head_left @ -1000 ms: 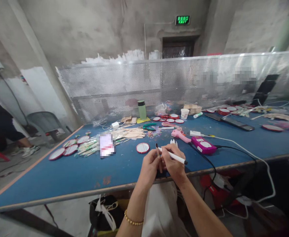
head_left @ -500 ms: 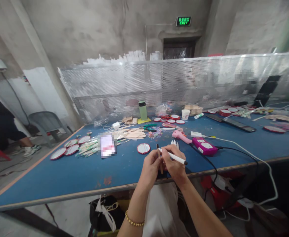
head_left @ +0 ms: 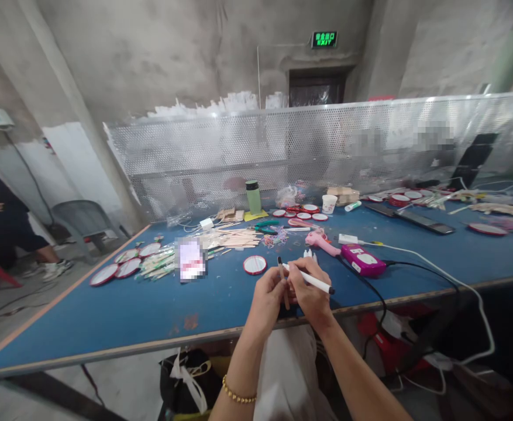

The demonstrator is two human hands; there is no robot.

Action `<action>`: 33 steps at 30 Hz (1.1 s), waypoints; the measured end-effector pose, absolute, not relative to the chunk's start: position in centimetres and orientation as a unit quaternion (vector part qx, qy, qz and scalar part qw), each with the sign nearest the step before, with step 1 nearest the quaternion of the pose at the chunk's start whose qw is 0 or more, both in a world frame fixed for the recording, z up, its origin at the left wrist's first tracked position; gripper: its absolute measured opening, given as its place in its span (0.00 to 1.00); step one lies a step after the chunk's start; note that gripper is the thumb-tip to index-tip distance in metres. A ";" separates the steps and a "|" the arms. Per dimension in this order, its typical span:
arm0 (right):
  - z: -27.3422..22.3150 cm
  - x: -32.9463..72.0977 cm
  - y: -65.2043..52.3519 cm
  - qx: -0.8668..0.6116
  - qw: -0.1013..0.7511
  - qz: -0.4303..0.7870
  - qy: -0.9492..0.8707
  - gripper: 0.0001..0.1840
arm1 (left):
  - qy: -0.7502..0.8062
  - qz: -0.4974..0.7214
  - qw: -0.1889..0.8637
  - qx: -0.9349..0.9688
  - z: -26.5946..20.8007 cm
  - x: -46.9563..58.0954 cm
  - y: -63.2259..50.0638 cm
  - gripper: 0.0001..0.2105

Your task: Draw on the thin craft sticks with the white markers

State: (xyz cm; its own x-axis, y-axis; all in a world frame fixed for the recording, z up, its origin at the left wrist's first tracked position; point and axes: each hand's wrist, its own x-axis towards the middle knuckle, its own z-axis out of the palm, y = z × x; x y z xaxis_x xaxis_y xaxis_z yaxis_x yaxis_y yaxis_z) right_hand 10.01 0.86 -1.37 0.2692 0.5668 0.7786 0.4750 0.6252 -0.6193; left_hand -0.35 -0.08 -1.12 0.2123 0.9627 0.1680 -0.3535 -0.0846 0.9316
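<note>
Pinched one thin brown dark-tipped wooden stick (head_left: 281, 271) between narrowed fingers of the left hand (head_left: 268, 293), above the near edge of the blue tabletop (head_left: 128, 316). Gripped one white cylindrical marker (head_left: 315, 280) with a black end in the right hand (head_left: 311, 292), near the stick's tip. Counted one round white red-rimmed disc (head_left: 255, 265) just beyond the left hand, four similar discs (head_left: 128, 267) farther left, and one green black-lidded bottle (head_left: 252, 202)
</note>
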 end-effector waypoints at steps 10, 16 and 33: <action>-1.3 9.9 0.9 -0.429 0.667 0.047 -0.607 0.11 | 0.309 0.543 0.602 0.497 -0.9 -0.4 -0.2 0.17; -1.3 10.0 0.8 -0.439 0.667 0.051 -0.600 0.11 | 0.311 0.539 0.608 0.494 -0.8 -0.4 -0.2 0.18; -1.4 9.9 0.9 -0.429 0.669 0.047 -0.606 0.11 | 0.313 0.536 0.605 0.499 -0.9 -0.4 -0.1 0.18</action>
State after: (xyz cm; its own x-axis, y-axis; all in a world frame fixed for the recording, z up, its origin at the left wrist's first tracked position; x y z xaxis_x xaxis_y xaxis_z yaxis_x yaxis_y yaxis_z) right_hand 9.86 0.88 -1.41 0.2620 0.5820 0.7698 0.4567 0.6279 -0.6302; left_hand -0.36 -0.14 -0.94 0.2291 0.9607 0.1567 -0.3369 -0.0727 0.9387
